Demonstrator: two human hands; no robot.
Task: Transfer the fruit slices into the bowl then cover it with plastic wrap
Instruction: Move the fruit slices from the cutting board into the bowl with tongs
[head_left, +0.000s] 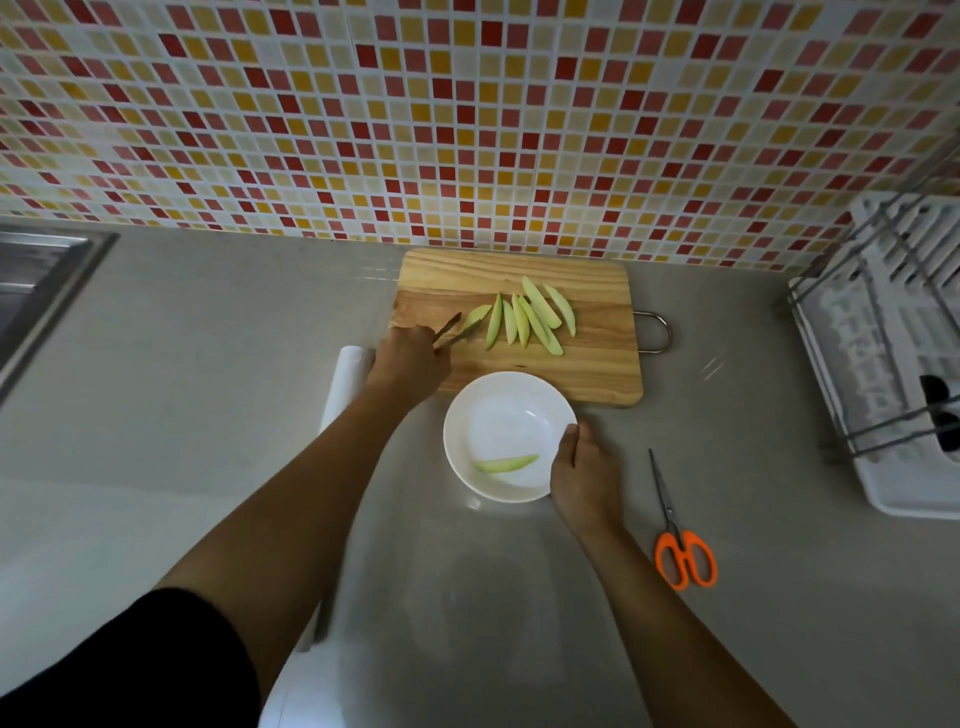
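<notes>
Bowl (501, 415) with one fruit slice (506, 463)

Grey counter (208, 389) carries a wooden cutting board (597, 364), white bowl (498, 415), orange-handled scissors (670, 512), plastic wrap roll (345, 379) and white dish rack (883, 364).

Red-and-yellow mosaic wall (467, 114); grey counter (182, 364); dim light.

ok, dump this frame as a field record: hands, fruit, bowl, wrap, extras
left hand: grips tongs, tips at leftmost slice on cutting board
right hand: holds bowl by its right rim
in bowl: one slice
on board: several more green slices
plastic wrap roll: left of bowl, partly under left arm; bowl not covered
extras: scissors right of bowl; dish rack far right
</notes>
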